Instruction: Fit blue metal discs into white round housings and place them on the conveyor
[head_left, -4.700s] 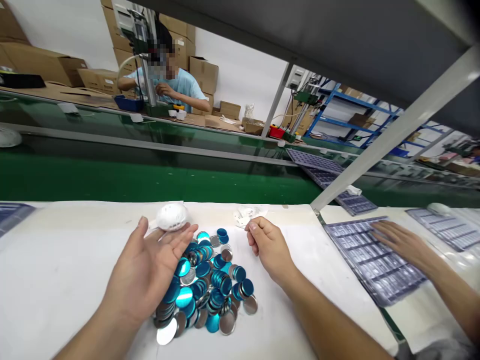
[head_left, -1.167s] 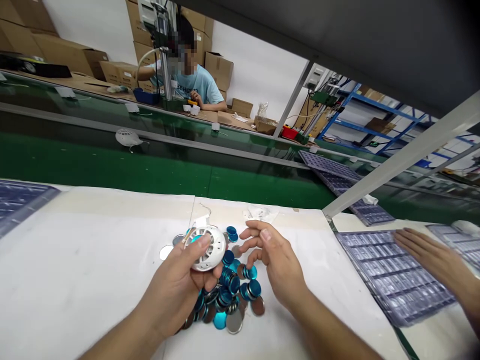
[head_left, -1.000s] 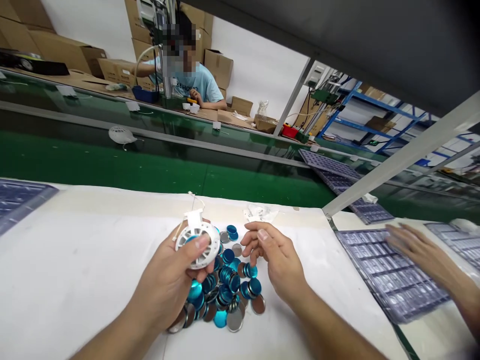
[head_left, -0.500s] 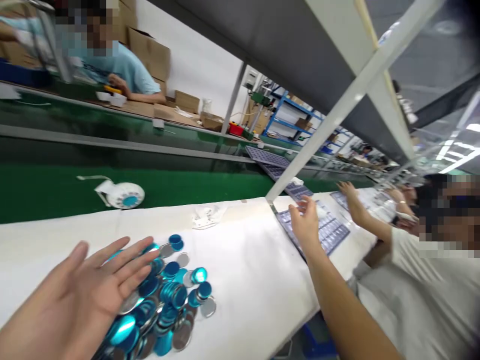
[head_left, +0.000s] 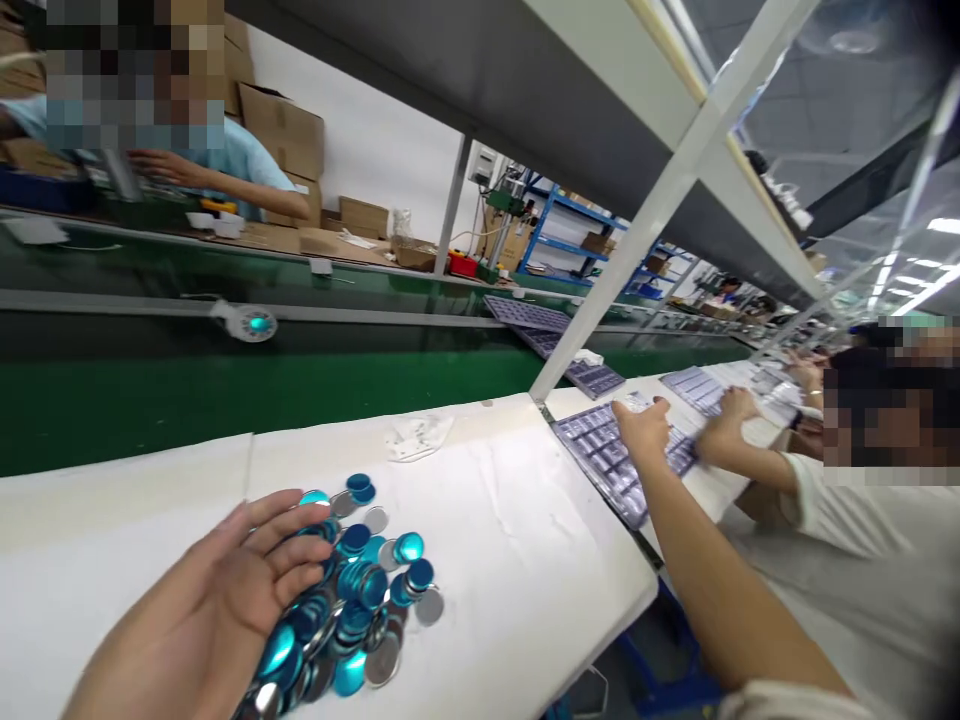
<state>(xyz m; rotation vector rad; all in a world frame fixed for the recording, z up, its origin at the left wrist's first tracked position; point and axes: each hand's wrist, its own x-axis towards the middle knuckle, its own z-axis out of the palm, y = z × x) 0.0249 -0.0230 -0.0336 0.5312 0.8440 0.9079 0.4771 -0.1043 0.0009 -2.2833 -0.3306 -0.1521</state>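
Observation:
My left hand [head_left: 244, 580] is open, palm up, its slightly curled fingers at the edge of a pile of round discs [head_left: 360, 590]. The discs are shiny blue or silver and lie loose on the white-covered table [head_left: 487, 570]. My right hand [head_left: 645, 430] reaches far to the right over a clear compartmented tray [head_left: 600, 460]. Its thumb and a finger are apart, with nothing plainly held; the other fingers are partly hidden. Past the tray, a co-worker's blurred hand [head_left: 727, 425] is close to its right side.
Beyond the table runs a green conveyor belt [head_left: 360, 375] bearing a white round piece with a blue centre [head_left: 255, 324] and stacked trays [head_left: 540, 325]. A crumpled white sheet [head_left: 420, 438] lies near the table's far edge. A white post [head_left: 600, 300] rises beside my right hand.
My right hand has moved right and lowered over the tray. My left hand's fingers have curled slightly. The co-worker's hand has come nearer the tray. The white round piece appears farther from the table.

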